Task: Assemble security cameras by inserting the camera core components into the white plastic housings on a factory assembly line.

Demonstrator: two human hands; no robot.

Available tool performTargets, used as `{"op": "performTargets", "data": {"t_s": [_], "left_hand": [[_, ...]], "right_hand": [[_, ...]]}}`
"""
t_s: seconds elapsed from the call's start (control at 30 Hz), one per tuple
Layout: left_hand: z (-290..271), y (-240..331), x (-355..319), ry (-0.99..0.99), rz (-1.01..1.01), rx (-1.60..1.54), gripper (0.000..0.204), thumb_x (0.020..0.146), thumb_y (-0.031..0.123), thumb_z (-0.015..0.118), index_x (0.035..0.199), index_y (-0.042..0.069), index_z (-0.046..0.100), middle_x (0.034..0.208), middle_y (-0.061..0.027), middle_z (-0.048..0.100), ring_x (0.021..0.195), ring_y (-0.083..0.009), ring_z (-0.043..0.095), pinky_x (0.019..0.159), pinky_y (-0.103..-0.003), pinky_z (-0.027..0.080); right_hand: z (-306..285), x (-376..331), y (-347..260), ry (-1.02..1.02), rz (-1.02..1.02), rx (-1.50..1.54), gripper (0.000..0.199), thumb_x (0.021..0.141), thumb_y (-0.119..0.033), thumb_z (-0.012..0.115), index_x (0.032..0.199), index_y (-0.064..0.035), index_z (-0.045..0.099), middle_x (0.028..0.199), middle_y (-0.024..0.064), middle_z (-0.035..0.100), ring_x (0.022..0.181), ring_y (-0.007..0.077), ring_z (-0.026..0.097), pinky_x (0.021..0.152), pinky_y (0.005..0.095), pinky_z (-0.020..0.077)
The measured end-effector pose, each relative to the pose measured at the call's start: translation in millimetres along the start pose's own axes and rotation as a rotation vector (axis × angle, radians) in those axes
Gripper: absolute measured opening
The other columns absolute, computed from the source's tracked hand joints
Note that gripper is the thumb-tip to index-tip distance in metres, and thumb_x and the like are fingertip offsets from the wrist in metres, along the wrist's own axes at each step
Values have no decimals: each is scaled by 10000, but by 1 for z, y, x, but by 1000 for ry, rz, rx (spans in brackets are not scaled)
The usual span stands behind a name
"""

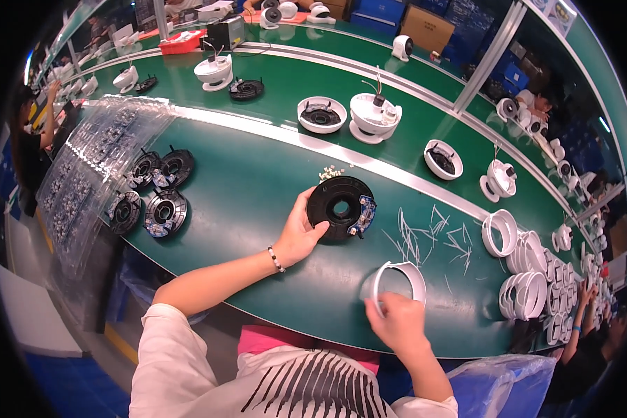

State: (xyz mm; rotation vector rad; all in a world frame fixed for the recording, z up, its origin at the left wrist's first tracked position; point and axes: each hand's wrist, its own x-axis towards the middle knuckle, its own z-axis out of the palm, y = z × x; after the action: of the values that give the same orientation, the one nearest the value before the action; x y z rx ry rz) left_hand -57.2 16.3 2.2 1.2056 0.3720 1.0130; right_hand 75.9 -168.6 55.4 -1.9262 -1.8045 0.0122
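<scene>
My left hand [299, 235] grips a round black plastic base [322, 202] by its left edge, thumb on top. A hole runs through the middle of the base, and a small blue circuit board [366, 212] sits on its right side. Lower right, my right hand [400, 322] closes on the near rim of a white plastic ring [416, 280], which is tilted at the table. That hand is slightly blurred, and its fingertips are partly hidden.
Several black bases [166, 212] lie at the left beside clear plastic trays [97, 160]. Small pale pieces [333, 171] and white strips [407, 237] are scattered on the green table. White rings [526, 296] are stacked at the right. Beyond, a conveyor [272, 90] carries white housings [375, 115].
</scene>
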Motion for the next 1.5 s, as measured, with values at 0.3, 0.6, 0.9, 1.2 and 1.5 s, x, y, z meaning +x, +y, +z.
{"op": "performTargets", "data": {"t_s": [0.3, 0.6, 0.9, 1.2, 1.5], "left_hand": [[-5, -1, -5, 1, -111, -23, 589, 783, -83, 483, 1291, 55, 218, 1217, -76, 406, 1111, -151, 423, 918, -294, 377], [17, -14, -13, -36, -185, -106, 551, 793, -93, 452, 1273, 71, 237, 1205, -76, 412, 1112, -161, 433, 912, -326, 405], [38, 2, 3, -501, -728, -744, 684, 758, 487, 429, 1321, 137, 260, 1305, -109, 349, 1200, -289, 344, 985, -483, 254], [49, -6, 18, -114, -897, -755, 508, 840, 469, 370, 1164, 90, 470, 1094, -132, 519, 1013, -277, 501, 897, -434, 385], [48, -12, 10, -95, -793, -734, 543, 882, 473, 270, 1173, 54, 457, 1156, -111, 502, 1039, -228, 501, 909, -377, 400]], "right_hand": [[-40, 19, -3, -427, 171, -231, 1124, 428, -387, 808, 1324, -48, 219, 1386, 186, 129, 1264, 385, 143, 1010, 479, 178], [-36, 28, 37, 112, 243, 496, 1162, 424, -290, 831, 1324, 21, 164, 1285, 214, 310, 1149, 332, 364, 961, 394, 298], [9, 54, 51, 47, 203, 592, 1197, 453, -352, 826, 1329, 26, 103, 1261, 241, 293, 1173, 359, 319, 972, 411, 290], [13, 57, 55, 10, 92, 722, 1255, 413, -280, 852, 1340, 12, 59, 1360, 228, 217, 1248, 301, 277, 1015, 375, 253], [11, 62, 29, 35, -102, 294, 1214, 429, -325, 835, 1331, 31, 105, 1284, 211, 297, 1167, 364, 314, 956, 416, 296]]}}
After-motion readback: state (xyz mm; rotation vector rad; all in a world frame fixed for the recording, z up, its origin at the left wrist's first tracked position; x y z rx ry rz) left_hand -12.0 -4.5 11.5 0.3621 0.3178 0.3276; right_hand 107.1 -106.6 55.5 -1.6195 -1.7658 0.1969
